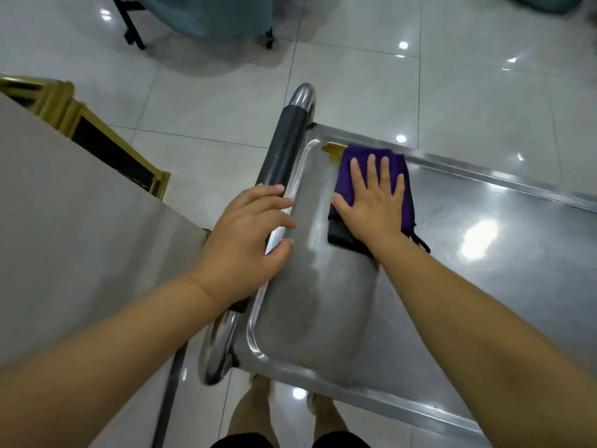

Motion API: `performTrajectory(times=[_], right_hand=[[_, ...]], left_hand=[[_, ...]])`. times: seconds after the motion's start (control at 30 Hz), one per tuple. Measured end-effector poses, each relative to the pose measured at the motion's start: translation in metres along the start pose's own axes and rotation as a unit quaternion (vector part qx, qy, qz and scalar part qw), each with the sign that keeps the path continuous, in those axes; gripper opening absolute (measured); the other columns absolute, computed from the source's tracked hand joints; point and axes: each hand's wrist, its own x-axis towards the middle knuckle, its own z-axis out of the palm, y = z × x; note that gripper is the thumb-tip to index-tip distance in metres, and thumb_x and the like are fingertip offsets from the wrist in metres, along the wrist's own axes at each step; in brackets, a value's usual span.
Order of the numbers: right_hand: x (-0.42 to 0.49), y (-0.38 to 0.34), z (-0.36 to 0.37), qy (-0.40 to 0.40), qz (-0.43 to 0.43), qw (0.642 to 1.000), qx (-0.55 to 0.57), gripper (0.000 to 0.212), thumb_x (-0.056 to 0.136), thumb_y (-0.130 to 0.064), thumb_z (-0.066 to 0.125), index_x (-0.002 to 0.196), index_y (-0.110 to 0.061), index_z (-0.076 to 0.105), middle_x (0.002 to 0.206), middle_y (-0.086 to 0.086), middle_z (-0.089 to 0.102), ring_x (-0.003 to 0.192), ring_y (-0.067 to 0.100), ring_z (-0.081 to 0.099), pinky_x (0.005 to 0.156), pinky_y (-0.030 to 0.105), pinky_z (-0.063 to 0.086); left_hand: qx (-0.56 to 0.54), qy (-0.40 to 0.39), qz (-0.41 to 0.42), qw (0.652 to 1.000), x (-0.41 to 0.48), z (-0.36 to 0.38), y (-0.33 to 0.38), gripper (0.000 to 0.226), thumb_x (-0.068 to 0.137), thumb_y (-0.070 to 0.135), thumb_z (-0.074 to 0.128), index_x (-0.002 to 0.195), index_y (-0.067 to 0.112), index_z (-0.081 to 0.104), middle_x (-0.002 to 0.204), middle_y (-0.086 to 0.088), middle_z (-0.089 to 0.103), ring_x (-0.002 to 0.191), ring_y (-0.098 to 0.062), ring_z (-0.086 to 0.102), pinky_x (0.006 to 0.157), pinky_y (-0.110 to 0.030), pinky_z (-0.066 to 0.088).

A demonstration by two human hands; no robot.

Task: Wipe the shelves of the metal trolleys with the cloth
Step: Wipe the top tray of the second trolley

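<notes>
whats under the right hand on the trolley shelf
A folded purple cloth, pressed flat by the right hand on the steel shelf. A yellowish mark shows past its far edge; the shelf surface beneath the cloth is covered, so unseen.

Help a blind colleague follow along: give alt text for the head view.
The right hand presses flat on a folded purple cloth on the metal trolley's shelf, near its far corner. The left hand rests across the black-padded handle and the shelf's rim. Glossy floor tiles lie beneath.
</notes>
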Motion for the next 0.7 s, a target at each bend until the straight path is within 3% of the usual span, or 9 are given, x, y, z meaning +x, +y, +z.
performTrajectory(times=[0.27,0.43,0.53,0.7], right_hand=[[0.048,-0.019,-0.004,0.003,-0.065,0.998,-0.029,0.077,0.092,-0.068,0.02,0.153,-0.027,-0.004,0.161,0.007,-0.01,0.146,0.027,-0.016,0.117,0.052,-0.009],[-0.001,-0.029,0.006,-0.003,-0.107,0.994,-0.025,0.078,0.09,-0.068,0.021,0.153,-0.029,-0.002,0.162,0.004,-0.007,0.147,0.023,-0.013,0.117,0.051,-0.008],[-0.048,-0.03,0.017,0.007,-0.116,0.993,-0.014,0.078,0.089,-0.067,0.024,0.154,-0.028,0.005,0.162,0.006,0.0,0.148,0.024,-0.008,0.118,0.052,-0.005],[-0.105,-0.025,0.029,0.01,-0.113,0.994,-0.005,0.084,0.084,-0.066,0.033,0.153,-0.019,0.02,0.159,0.008,0.018,0.148,0.026,0.007,0.116,0.055,0.005]], left_hand=[[-0.023,-0.007,0.0,1.0,0.003,0.0,-0.005,0.015,0.08,0.016,0.067,0.094,0.016,0.072,0.115,0.004,0.064,0.13,-0.004,0.034,0.113,-0.024,0.024],[-0.02,-0.017,-0.003,1.0,0.003,-0.001,-0.003,0.012,0.081,0.017,0.066,0.092,0.018,0.071,0.114,0.004,0.065,0.129,-0.001,0.031,0.113,-0.019,0.021],[-0.024,-0.019,-0.006,1.0,0.003,-0.002,-0.002,0.021,0.082,0.027,0.053,0.09,0.019,0.07,0.113,0.005,0.065,0.13,-0.003,0.033,0.113,-0.023,0.024],[-0.027,-0.014,-0.007,1.0,0.002,-0.001,0.0,0.024,0.082,0.025,0.049,0.087,0.016,0.071,0.112,0.004,0.065,0.129,-0.009,0.037,0.113,-0.028,0.026]])
